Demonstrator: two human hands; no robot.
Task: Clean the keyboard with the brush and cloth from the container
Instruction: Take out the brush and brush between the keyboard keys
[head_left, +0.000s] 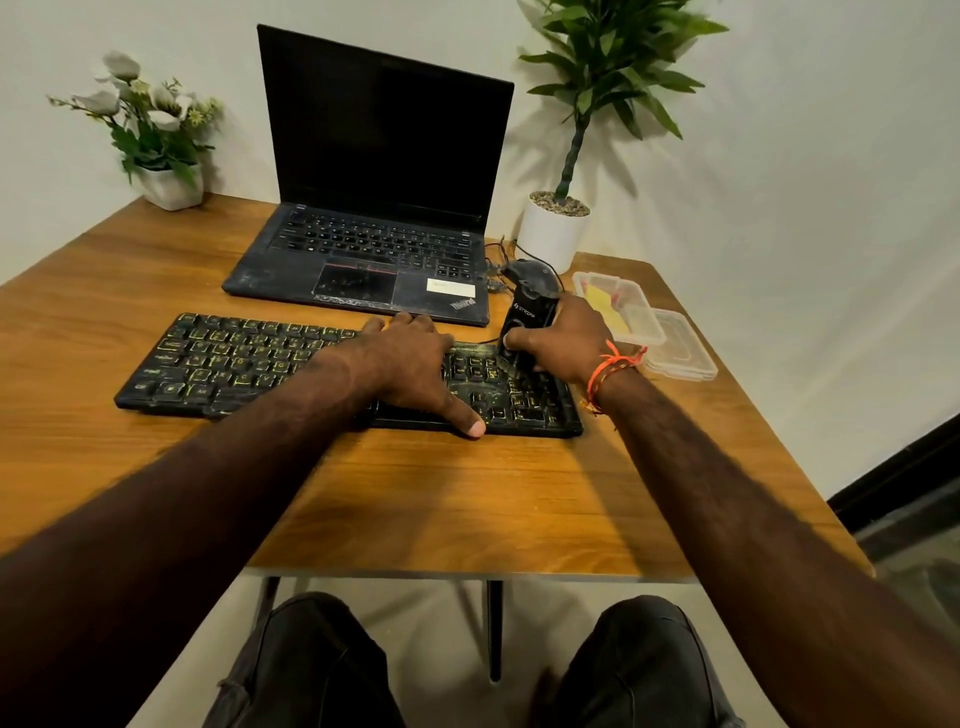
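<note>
The right hand (563, 338) is wrapped around a black brush (524, 325) with white lettering on its body, thumb pressed against its side, holding it upright with its lower end down on the right part of the keyboard (249, 364); the bristles are lost in shadow under the hand and hard to make out. An orange thread bracelet (610, 371) circles that wrist. The left hand (410, 364) lies flat across the middle of the keyboard, fingers spread and reaching toward its far edge, thumb stretched over the near edge, gripping nothing. The keyboard is black with yellowish legends and lies along the wooden surface (467, 499), its centre keys covered by the left hand. Just right of the brush, near the surface's right edge, stands the clear plastic container (615, 306) with something yellow inside, probably the cloth, though the blur leaves that unsure; its clear lid (680, 345) lies beside it, nearer the edge. Behind the keyboard sits an open black laptop (374, 208), screen dark. A dark mouse (527, 273) with its cable lies between laptop and container, partly hidden by the brush. A white pot of white flowers (150, 130) stands at the far left corner, a green plant in a white pot (561, 228) at the far right.
</note>
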